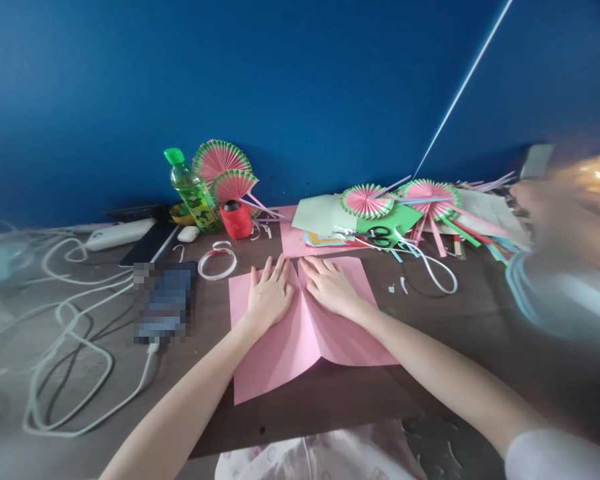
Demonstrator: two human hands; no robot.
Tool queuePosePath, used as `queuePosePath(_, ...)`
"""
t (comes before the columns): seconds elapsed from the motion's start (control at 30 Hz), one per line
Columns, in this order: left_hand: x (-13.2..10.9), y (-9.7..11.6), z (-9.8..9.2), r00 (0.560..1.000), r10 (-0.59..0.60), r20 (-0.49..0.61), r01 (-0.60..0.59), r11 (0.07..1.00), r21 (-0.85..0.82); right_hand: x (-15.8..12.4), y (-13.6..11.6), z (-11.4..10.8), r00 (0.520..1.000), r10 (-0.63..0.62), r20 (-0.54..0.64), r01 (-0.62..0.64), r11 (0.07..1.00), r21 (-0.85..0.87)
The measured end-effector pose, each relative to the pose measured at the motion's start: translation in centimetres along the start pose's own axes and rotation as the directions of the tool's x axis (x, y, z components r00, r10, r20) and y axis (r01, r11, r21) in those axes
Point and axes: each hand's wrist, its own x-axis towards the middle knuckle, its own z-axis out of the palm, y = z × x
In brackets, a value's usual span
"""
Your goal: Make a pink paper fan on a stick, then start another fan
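A pink sheet of paper (300, 340) lies on the dark table (445, 327) with a crease running down its middle. My left hand (270, 293) rests flat on the sheet's left half, fingers stretched toward the far edge. My right hand (330, 285) lies flat on the right half, fingers pointing toward the crease's top. Both hands press the paper and hold nothing.
A phone (163, 301) with a white cable (70, 373) lies to the left. Behind stand a green bottle (193, 193), a red spool (236, 219) and pink-and-green paper fans (367, 200). Scissors (380, 235) and paper strips clutter the back right. Another person's blurred arm (570, 213) is at right.
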Motion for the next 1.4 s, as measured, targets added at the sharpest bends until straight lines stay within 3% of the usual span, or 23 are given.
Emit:
queuePosePath(0.57, -0.1, -0.9, 0.1, 0.999, 0.024, 0.026, -0.024, 1.000, -0.003, -0.8, 1.3, -0.1, 0.999, -0.033, -0.036, 0.034, 0.999, 0.033)
queuePosePath(0.77, -0.1, -0.5, -0.8, 0.996, 0.014, -0.087, -0.015, 1.000, -0.020, -0.8, 0.9, -0.4, 0.997, -0.039, -0.073, 0.040, 0.999, 0.009)
queuePosePath(0.97, -1.3, 0.4, -1.1, 1.000, -0.011, -0.018, 0.010, 0.999, -0.054, -2.1, 0.3, -0.3, 0.999, -0.035, -0.014, 0.035, 0.999, -0.001)
queuePosePath(1.17, -3.2, -0.6, -0.3, 0.999, 0.053, 0.006, -0.052, 0.998, -0.042, -2.9, 0.5, 0.1, 0.998, 0.003, 0.059, -0.001, 1.000, -0.027)
queuePosePath(1.4, -3.2, -1.2, -0.6, 0.997, 0.058, 0.059, -0.056, 0.998, -0.033, -2.9, 1.0, -0.2, 0.997, -0.022, 0.080, 0.025, 0.999, -0.036)
